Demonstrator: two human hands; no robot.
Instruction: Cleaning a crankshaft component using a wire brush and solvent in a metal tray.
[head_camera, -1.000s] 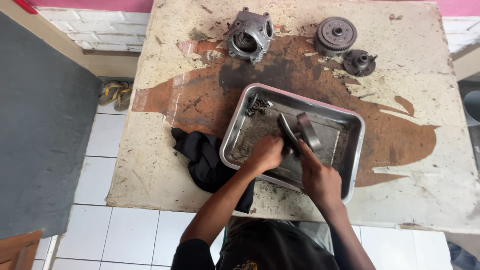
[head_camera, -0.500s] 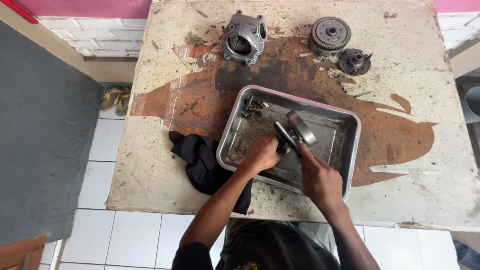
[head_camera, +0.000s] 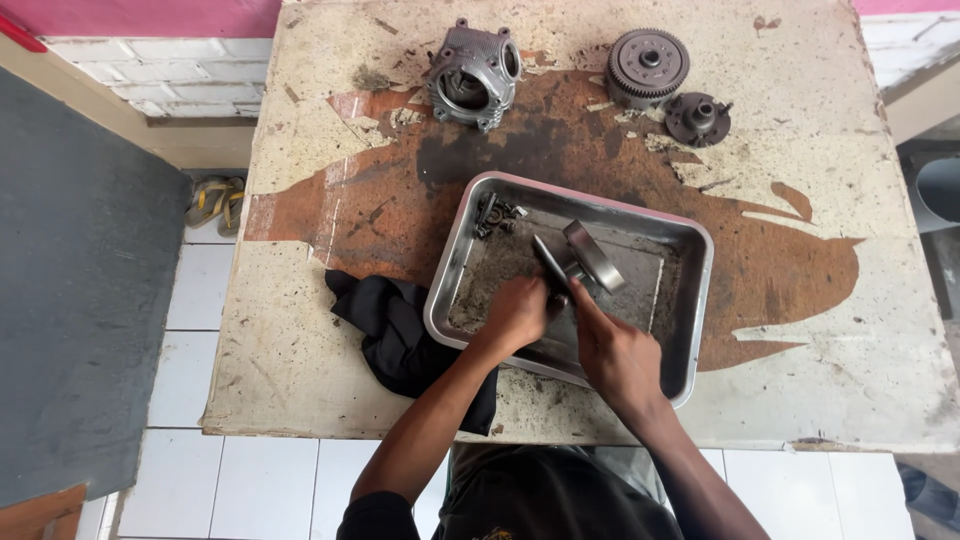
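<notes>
Working over a worn, stained tabletop (head_camera: 820, 330) of pale, flaking surface with a broad rust-brown patch, a person is leaning in from its near edge. A shallow rectangular steel tray (head_camera: 690, 300) is sitting just inside that edge, tilted slightly off square. A crumpled black rag (head_camera: 400, 330) is lying against the tray's left wall and spilling toward the near edge.

Toward the far edge, a grey cast-metal engine housing (head_camera: 472, 78) is resting left of centre, with a round toothed clutch drum (head_camera: 648, 66) and a smaller dark round hub (head_camera: 698, 118) well apart to its right.

Inside the tray, the left hand (head_camera: 518, 312) is closing around the lower end of a slim grey metal tool (head_camera: 550, 266), its long axis running from the hand up and slightly left. The right hand (head_camera: 612, 352) is gripping lower down and to the right, its extended fingers reaching up to a round grey metal disc part (head_camera: 592, 256) tilted on edge at the tray's middle. The disc is lying just beyond both hands, up and away from the body; the left hand is nearer the tool, the right nearer the disc. A small cluster of dark bolts (head_camera: 497, 212) is gathering in the tray's far left corner.
</notes>
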